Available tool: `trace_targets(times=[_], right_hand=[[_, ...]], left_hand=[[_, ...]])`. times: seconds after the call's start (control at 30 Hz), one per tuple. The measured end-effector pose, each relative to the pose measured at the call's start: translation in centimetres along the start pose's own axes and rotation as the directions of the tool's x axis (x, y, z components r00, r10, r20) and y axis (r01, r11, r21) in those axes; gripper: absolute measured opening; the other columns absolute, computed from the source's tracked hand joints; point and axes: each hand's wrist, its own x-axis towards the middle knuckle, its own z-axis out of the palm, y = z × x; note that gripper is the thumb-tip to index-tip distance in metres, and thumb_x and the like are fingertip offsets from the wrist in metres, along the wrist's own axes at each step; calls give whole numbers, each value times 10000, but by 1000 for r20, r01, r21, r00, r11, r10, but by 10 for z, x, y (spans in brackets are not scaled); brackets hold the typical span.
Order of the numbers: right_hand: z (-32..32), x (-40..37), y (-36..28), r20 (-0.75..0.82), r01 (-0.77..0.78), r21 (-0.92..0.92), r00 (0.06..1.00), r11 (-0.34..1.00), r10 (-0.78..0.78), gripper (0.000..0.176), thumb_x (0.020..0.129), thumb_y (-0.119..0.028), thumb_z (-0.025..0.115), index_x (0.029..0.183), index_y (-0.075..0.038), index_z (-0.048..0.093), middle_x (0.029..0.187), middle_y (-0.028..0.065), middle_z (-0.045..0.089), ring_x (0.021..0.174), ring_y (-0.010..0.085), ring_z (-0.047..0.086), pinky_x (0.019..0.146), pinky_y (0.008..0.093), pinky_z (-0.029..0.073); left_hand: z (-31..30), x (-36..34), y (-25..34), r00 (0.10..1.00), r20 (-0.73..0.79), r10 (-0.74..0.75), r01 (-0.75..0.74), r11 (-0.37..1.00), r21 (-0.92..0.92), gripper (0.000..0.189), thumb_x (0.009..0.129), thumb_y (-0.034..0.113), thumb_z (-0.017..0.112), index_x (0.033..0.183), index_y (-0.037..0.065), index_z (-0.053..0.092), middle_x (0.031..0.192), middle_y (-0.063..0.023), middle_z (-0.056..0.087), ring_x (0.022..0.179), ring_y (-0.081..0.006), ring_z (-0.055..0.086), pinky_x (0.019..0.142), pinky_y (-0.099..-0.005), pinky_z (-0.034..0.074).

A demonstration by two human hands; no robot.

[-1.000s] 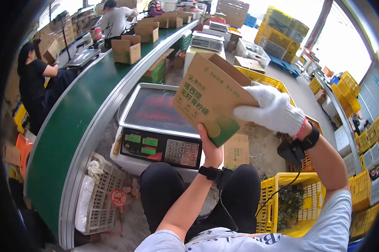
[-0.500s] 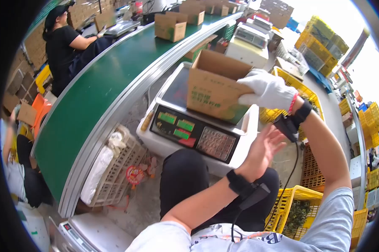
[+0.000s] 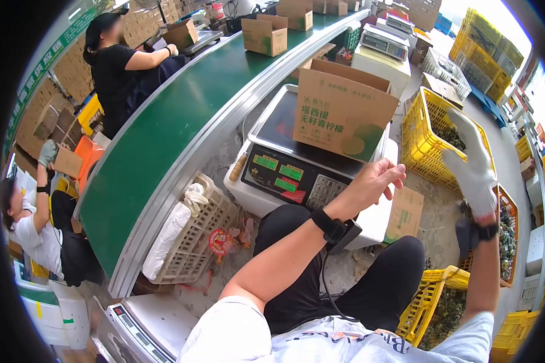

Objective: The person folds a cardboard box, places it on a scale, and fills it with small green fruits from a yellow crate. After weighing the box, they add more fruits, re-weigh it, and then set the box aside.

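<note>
An open-topped cardboard box point(image 3: 339, 115) with green print stands on the plate of a weighing scale point(image 3: 284, 178) with lit green digits. My bare left hand point(image 3: 372, 186) hovers just in front of the box, near the scale's keypad. Its fingers are loosely bent and partly apart, with nothing seen in them. Off to the right, my right hand point(image 3: 475, 160) wears a white glove and is blurred by motion. Its thumb and fingers are spread, with no object visible between them. Beside it is a yellow crate point(image 3: 426, 145) holding green produce.
A green conveyor belt point(image 3: 181, 115) runs along my left, carrying several cardboard boxes point(image 3: 264, 36). Across it sits a person in black point(image 3: 112, 66); another person point(image 3: 39, 230) is at lower left. More yellow crates point(image 3: 426, 302) stand by my right leg. A white basket point(image 3: 188, 236) sits below the belt.
My right hand has let go of the box and swung right toward the yellow crate. The box now stands squarer on the scale. My left hand's fingers have bent inward.
</note>
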Motion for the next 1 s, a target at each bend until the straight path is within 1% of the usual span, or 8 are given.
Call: trace_targets(times=[0.2,0.37,0.4,0.5,0.53,0.6,0.63,1.0], right_hand=[[-56,-198,115,-315,-576,-13,778,817,543,425,1018,-181,599,1393,11,547,1375,124,587,1247,225,546,1103,341,397],[-48,-524,262,-599,-938,-42,299,345,743,424,1007,-320,651,1246,22,573,1214,163,639,1064,261,584,993,394,456],[-29,-536,242,-495,-990,89,51,110,867,500,971,-347,703,1265,25,546,1190,172,634,1054,270,572,973,395,455],[25,-593,222,-163,-959,234,-201,-160,966,688,903,-414,761,1368,0,468,1188,169,639,1021,290,599,937,457,487],[36,-664,268,30,-995,-42,-94,-92,995,645,902,-380,753,1376,-30,492,1155,148,657,988,318,630,884,475,524],[50,-574,185,519,-625,566,-236,-537,821,379,959,-314,726,1279,-161,591,1054,70,695,856,290,679,699,438,601],[69,-567,174,602,-543,573,-230,-615,764,374,960,-313,725,1275,-161,591,1049,68,693,851,286,677,696,434,600],[190,-582,164,506,-563,609,-268,-560,820,317,974,-300,706,1236,-169,583,996,41,675,793,248,656,660,390,587]], left_hand=[[6,7,-5,989,-73,126,-121,990,69,387,1033,419,591,1093,39,624,936,-14,662,712,-54,593,564,-202,451],[14,12,-24,986,-92,140,-133,988,76,360,1023,375,613,1007,15,633,822,-38,671,667,-84,592,592,-256,496],[16,13,-28,984,-107,145,-137,988,76,360,1023,375,613,1007,15,633,822,-38,671,667,-84,592,592,-256,496],[20,13,-33,985,-91,147,-136,984,114,333,1014,348,632,1007,15,637,841,-38,679,681,-82,609,585,-250,502],[22,14,-33,983,-97,156,-144,982,124,333,1014,348,632,1007,15,637,841,-38,679,681,-82,609,585,-250,502],[25,19,-36,984,-79,159,-146,978,147,330,1015,342,631,1018,12,638,857,-48,684,719,-78,619,586,-248,507],[22,17,-36,998,-21,51,-47,985,168,318,1039,320,612,1130,15,629,931,-37,657,852,-82,614,661,-238,504],[15,28,-52,999,-38,23,-15,980,200,345,1010,367,654,1114,39,642,885,-41,674,760,-80,596,621,-243,511]])
